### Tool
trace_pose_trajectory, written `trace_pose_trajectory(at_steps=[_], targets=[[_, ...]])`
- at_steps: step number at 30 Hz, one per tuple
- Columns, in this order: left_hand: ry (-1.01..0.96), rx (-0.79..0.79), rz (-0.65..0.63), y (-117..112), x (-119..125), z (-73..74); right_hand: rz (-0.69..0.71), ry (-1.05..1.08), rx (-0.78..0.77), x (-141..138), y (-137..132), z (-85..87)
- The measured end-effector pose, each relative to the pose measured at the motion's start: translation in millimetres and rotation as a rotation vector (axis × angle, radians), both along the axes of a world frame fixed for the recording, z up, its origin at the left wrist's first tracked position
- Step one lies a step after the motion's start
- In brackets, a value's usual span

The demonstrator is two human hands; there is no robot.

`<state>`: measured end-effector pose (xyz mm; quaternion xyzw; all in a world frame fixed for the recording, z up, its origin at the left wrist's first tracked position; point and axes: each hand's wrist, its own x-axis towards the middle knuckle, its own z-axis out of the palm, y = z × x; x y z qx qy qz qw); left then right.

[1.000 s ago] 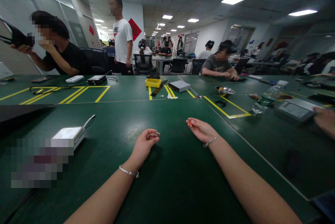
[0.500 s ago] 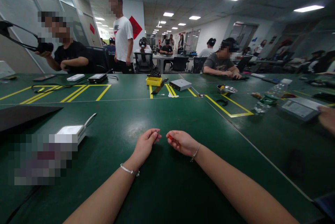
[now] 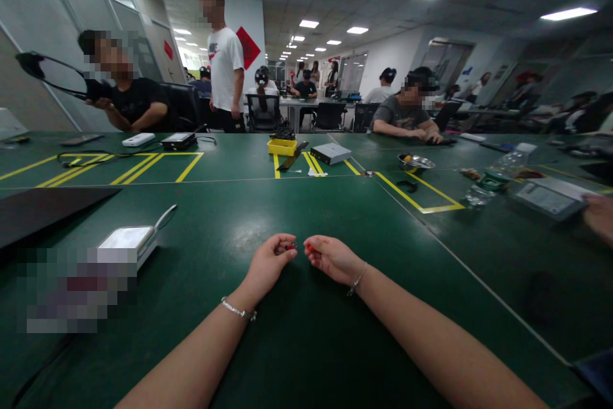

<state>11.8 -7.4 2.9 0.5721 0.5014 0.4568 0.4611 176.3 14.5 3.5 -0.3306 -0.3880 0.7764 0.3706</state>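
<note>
A red-and-silver bit [image 3: 291, 246] and an orange bit [image 3: 310, 247] face each other over the bench [image 3: 225, 208], near but apart; the step in hand looks like lining them up, and the next move would call for fine, steady aim. The left hand [image 3: 272, 260], nearly closed, pinches the first; the right hand [image 3: 334, 260], curled in, holds the second

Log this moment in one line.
left hand: holds small, partly red piece | right hand: holds small orange piece | hands: apart
</note>
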Motion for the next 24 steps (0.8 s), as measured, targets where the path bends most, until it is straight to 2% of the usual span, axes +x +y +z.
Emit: trace_pose_trajectory(at_steps=[13,24], targets=[[0.114,0.064,0.034,-1.0,-2.0,-0.5,0.037,0.037,0.041,0.5,-2.4,-1.0],[0.164,0.035,0.002,-3.7,0.3,2.3,-0.051,-0.001,0.105,-5.4,-6.8,0.9]])
